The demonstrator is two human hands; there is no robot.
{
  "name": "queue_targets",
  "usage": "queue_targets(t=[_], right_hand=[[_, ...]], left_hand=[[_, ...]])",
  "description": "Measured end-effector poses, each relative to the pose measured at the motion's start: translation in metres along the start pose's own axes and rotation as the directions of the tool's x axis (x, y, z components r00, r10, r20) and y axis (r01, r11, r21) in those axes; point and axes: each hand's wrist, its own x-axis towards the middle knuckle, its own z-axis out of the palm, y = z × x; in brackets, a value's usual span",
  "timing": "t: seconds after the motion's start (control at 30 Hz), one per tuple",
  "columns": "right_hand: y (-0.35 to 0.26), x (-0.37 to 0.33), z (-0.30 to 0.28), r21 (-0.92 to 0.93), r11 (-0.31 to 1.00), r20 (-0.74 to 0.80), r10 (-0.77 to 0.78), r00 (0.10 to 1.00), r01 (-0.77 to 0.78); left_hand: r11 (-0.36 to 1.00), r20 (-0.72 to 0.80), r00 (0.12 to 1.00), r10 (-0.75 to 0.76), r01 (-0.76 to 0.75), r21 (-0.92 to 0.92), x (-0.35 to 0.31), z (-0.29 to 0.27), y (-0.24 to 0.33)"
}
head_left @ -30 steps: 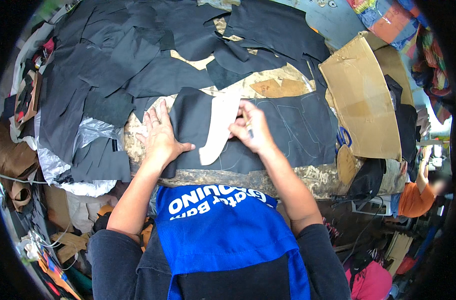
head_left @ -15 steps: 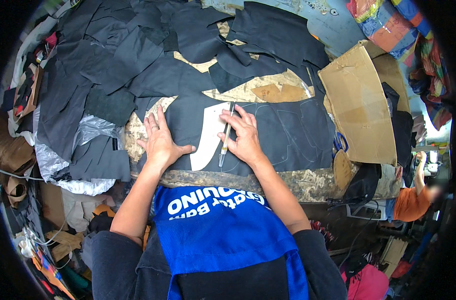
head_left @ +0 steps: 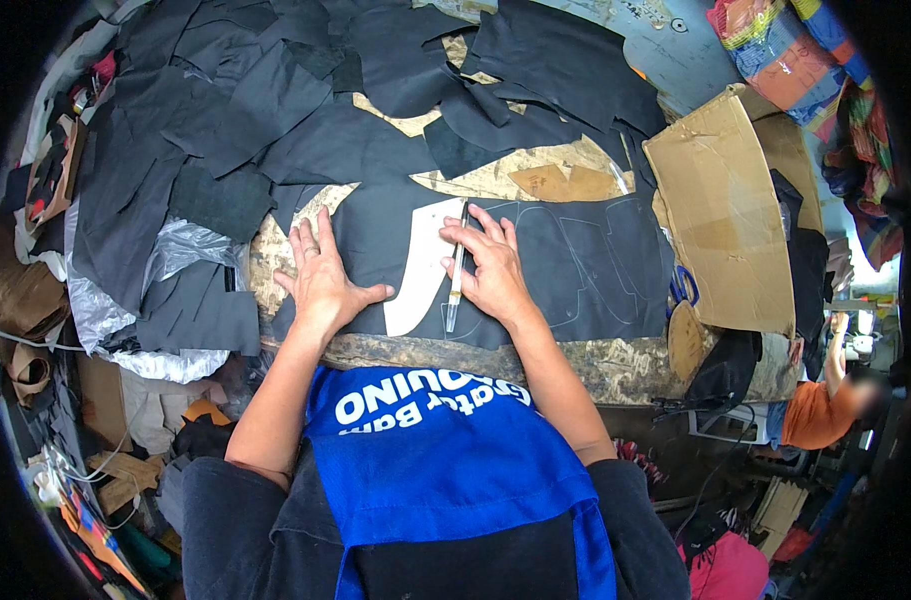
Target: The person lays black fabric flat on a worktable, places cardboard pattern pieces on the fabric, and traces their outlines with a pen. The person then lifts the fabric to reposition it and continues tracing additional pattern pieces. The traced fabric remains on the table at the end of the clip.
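Note:
A white curved pattern piece (head_left: 421,262) lies on a black leather sheet (head_left: 365,235). My left hand (head_left: 325,283) rests flat with its fingers spread, partly over the sheet and partly over the worn board. Its thumb points at the pattern's left edge; whether it touches is hard to tell. In my right hand (head_left: 490,268) a slim pen (head_left: 456,272) is pinched between thumb and fingers, lying along the pattern's right edge with one end toward the far edge of the sheet. Thin pale outlines are drawn on the leather to the right of this hand.
Black leather pieces (head_left: 245,110) cover the far and left parts of the table (head_left: 445,353). A brown pattern piece (head_left: 565,183) lies beyond the sheet. To the right are blue-handled scissors (head_left: 684,285) and a large cardboard piece (head_left: 720,215). Another person in orange (head_left: 820,412) is at far right.
The view has shifted slightly. The pen stands a little straighter along the pattern's right edge, while my left hand keeps its place.

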Motion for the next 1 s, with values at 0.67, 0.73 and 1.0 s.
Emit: queue_targets(t=[0.67, 0.73, 1.0], right_hand=[[0.0032, 0.0029, -0.0009, 0.041, 0.999, -0.003, 0.018, 1.000, -0.018], [0.0035, 0.0027, -0.0009, 0.038, 0.999, -0.002, 0.022, 1.000, -0.022], [0.0053, 0.0005, -0.0002, 0.061, 0.998, -0.033, -0.006, 0.999, 0.008]], left_hand=[[0.999, -0.015, 1.000, 0.017, -0.018, -0.032, -0.0012, 0.0017, -0.0031], [0.999, -0.018, 1.000, 0.015, -0.015, -0.036, -0.0016, 0.0020, -0.0031], [0.999, -0.018, 1.000, 0.015, -0.015, -0.036, -0.0019, 0.0016, -0.0025]])
